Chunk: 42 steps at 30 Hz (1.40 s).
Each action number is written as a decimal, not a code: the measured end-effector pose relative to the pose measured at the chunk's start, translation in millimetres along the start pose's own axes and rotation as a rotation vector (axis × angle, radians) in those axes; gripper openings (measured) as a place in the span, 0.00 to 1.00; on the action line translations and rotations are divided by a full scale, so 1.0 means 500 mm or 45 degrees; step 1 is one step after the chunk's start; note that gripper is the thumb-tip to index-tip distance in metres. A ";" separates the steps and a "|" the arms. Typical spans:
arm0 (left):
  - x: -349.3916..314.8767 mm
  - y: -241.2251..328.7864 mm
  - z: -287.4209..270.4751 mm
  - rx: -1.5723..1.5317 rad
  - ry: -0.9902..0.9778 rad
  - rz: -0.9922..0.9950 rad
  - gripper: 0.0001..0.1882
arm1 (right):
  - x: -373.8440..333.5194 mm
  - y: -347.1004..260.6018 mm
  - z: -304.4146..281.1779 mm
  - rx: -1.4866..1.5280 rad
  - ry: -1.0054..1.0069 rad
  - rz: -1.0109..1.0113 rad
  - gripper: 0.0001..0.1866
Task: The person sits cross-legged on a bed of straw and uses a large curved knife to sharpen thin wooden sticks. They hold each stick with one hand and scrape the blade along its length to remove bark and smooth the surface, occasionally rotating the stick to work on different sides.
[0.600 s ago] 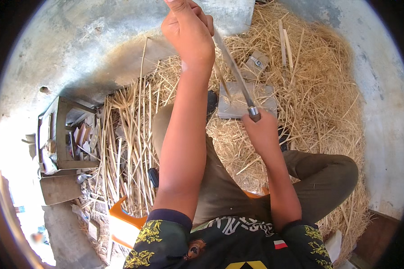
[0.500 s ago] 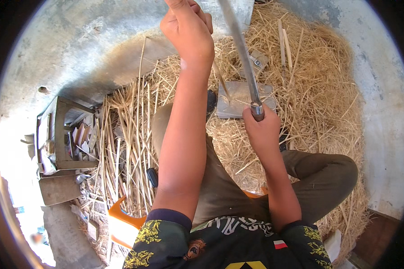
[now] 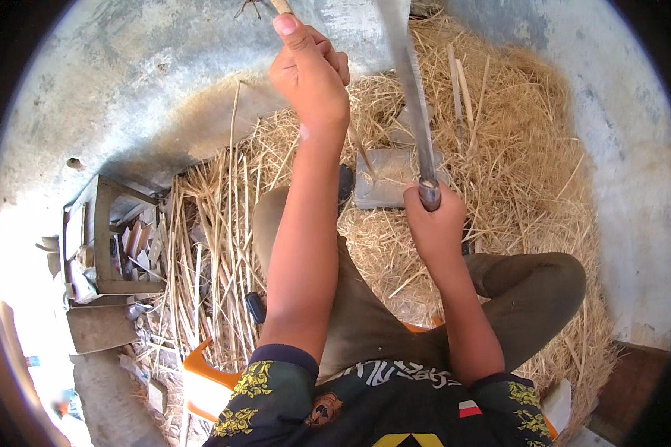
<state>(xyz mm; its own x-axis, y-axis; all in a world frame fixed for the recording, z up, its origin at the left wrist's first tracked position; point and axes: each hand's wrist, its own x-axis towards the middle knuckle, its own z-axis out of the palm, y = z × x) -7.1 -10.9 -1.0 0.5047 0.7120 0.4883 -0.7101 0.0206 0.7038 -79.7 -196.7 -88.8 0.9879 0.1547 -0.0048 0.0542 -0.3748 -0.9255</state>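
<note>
Raised at the far side, my left hand (image 3: 309,78) is closed around a thin pale stalk (image 3: 282,6), perhaps bamboo or cane. One end shows past the thumb with a few roots or twigs near it; a slim length of stalk also appears below the wrist, slanting toward a grey block. My right hand (image 3: 438,223) grips the handle of a long machete (image 3: 417,97), its metal collar showing above the fist. The blade points away from me, and its tip runs out at the upper edge. The flat grey block (image 3: 384,190) lies between my feet, beyond both knees.
Dry straw shavings (image 3: 529,149) heap up against the wall on the right. Long stalks (image 3: 209,246) lie to my left, beside a wooden frame (image 3: 104,238) full of scraps. An orange plastic chair (image 3: 197,365) is under me. Concrete walls (image 3: 179,52) close in the far side.
The view has shifted slightly, so more of my left hand and the stalk end show now. The machete stands a little more upright. Both grips are unchanged.
</note>
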 end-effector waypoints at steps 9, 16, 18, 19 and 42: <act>0.004 -0.002 -0.012 -0.052 -0.018 -0.049 0.36 | 0.000 0.217 0.048 -0.449 -0.278 0.065 0.16; 0.001 0.003 0.011 -0.004 0.064 0.023 0.37 | -0.013 0.142 0.093 0.143 0.066 -0.058 0.11; 0.002 -0.007 0.001 -0.052 0.009 0.022 0.36 | -0.008 0.196 0.125 0.054 0.072 -0.021 0.10; 0.005 -0.007 -0.005 -0.075 -0.014 0.026 0.36 | 0.000 0.241 0.136 -0.126 0.001 0.057 0.10; -0.002 0.021 -0.041 -0.006 -0.057 -0.102 0.36 | 0.027 0.338 0.112 -0.531 -0.256 0.278 0.13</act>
<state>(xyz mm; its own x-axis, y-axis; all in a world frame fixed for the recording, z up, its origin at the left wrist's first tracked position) -25.2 2.9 -4.5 0.5815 0.6757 0.4531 -0.6687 0.0798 0.7393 -65.4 -206.9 -266.3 0.9375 0.1898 -0.2917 -0.0561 -0.7447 -0.6650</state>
